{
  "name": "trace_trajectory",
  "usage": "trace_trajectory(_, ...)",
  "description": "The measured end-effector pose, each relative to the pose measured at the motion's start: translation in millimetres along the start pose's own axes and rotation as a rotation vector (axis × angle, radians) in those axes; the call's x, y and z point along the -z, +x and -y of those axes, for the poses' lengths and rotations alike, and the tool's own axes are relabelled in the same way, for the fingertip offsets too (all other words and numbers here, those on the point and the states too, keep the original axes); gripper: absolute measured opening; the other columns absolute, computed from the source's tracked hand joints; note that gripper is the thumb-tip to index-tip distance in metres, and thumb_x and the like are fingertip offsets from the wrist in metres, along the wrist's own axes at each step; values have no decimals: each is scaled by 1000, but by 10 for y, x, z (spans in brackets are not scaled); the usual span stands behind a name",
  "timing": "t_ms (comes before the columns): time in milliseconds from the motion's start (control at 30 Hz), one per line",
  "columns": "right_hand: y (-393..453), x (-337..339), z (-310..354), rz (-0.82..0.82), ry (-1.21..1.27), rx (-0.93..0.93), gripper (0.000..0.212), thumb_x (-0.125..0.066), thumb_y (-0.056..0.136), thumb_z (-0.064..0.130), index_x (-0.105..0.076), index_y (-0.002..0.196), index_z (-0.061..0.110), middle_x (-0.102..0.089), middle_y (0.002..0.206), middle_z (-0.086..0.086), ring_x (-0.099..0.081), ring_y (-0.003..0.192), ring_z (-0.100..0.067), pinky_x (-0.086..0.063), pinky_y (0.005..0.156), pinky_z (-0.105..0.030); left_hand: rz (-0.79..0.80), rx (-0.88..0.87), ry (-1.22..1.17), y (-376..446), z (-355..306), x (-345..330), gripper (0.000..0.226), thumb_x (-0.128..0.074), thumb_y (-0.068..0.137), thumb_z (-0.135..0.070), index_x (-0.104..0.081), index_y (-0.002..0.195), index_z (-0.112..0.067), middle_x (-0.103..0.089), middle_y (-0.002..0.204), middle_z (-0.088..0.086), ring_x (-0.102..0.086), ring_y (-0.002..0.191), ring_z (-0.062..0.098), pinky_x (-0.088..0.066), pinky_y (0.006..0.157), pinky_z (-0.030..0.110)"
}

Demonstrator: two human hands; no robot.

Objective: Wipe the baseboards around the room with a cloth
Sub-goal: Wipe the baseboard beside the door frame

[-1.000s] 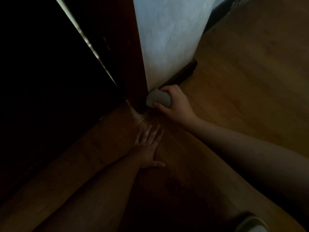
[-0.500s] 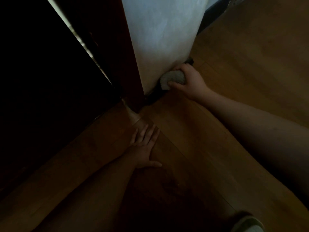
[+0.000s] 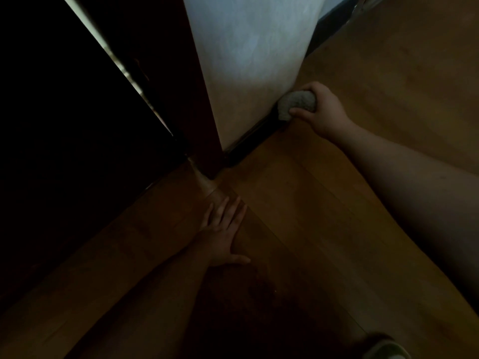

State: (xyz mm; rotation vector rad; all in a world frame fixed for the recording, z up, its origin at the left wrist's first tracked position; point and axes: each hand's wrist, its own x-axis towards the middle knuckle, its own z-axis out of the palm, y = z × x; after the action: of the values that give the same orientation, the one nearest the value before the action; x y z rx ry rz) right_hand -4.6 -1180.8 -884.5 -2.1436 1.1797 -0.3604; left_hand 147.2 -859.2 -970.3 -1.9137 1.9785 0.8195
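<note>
A dark baseboard (image 3: 252, 137) runs along the foot of a pale wall (image 3: 254, 60), from the dark wooden door frame up to the right. My right hand (image 3: 321, 110) grips a bunched grey cloth (image 3: 295, 103) and presses it against the baseboard's far end, at the wall's outer corner. My left hand (image 3: 224, 229) lies flat on the wooden floor, fingers straight and spread, pointing toward the door frame.
The dark door frame (image 3: 191, 104) and an unlit doorway fill the left. Wooden floor (image 3: 388, 73) stretches to the right. Another dark baseboard (image 3: 329, 24) continues past the corner at the top right. A light shoe (image 3: 386, 351) shows at the bottom right edge.
My right hand has slid the cloth along the baseboard from beside the door frame to the wall's outer corner. My left hand has stayed flat on the floor.
</note>
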Motion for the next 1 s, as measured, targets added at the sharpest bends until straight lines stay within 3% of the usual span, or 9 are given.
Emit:
trace_trajectory(100, -18, 1, 10, -75, 20, -54, 46, -73, 86, 26, -54, 124, 8, -53, 125, -15, -52, 112, -25, -44, 92, -34, 8, -4, 1, 4, 0, 10, 130, -43, 68, -93, 46, 137, -29, 55, 144, -8, 55, 128, 15, 40, 99, 41)
trace_trajectory(233, -54, 97, -166, -257, 68, -287, 47, -71, 87, 31, -52, 126, 12, -50, 128, -11, -51, 115, -24, -43, 95, -33, 15, 7, 12, 9, 19, 5, 131, -41, 66, -95, 46, 139, -30, 51, 148, -7, 52, 132, 15, 23, 112, 49)
trace_trajectory(367, -246, 120, -403, -200, -43, -268, 52, -73, 85, 38, -53, 125, 14, -53, 123, -11, -52, 109, -23, -40, 87, -30, -1, 21, 93, 23, 0, 63, 125, -34, 65, -95, 18, 156, -26, 23, 163, 0, 20, 150, 24, -1, 118, 54)
trace_trajectory(467, -388, 75, -487, -233, -23, -329, 52, -74, 83, 40, -54, 123, 13, -54, 121, -10, -54, 109, -24, -39, 84, -29, -137, 56, 125, 59, -46, 156, 91, -27, 86, -80, -5, 159, -30, -6, 166, 3, -7, 151, 25, -12, 115, 47)
trace_trajectory(533, -484, 60, -538, -228, -15, -352, 51, -74, 83, 40, -54, 122, 13, -54, 120, -11, -54, 107, -24, -42, 85, -31, -195, 67, 133, 106, -69, 199, 78, -28, 94, -72, -9, 158, -33, -14, 165, 4, -15, 150, 24, -13, 115, 44)
trace_trajectory(667, -713, 76, -619, -169, -69, -322, 48, -74, 84, 40, -53, 118, 13, -52, 114, -7, -48, 97, -16, -40, 80, -31, -171, 9, 91, 199, -114, 252, 79, -30, 96, -68, 4, 158, -32, -2, 167, 2, -5, 152, 22, -10, 117, 44)
trace_trajectory(833, -1055, 79, -749, -115, -109, -338, 48, -75, 84, 35, -53, 122, 14, -50, 118, -8, -51, 108, -22, -40, 87, -30, -147, -39, 23, 475, -275, 396, 87, -40, 96, -64, 11, 157, -30, 16, 165, -3, 11, 152, 16, -8, 120, 44)
trace_trajectory(1000, -1271, 66, -817, -160, -82, -317, 58, -73, 85, 41, -50, 131, 15, -49, 125, -7, -48, 114, -20, -40, 94, -31, -181, -12, 10, 775, -460, 572, 91, -40, 93, -68, 11, 157, -28, 16, 166, -5, 13, 152, 16, -5, 121, 43)
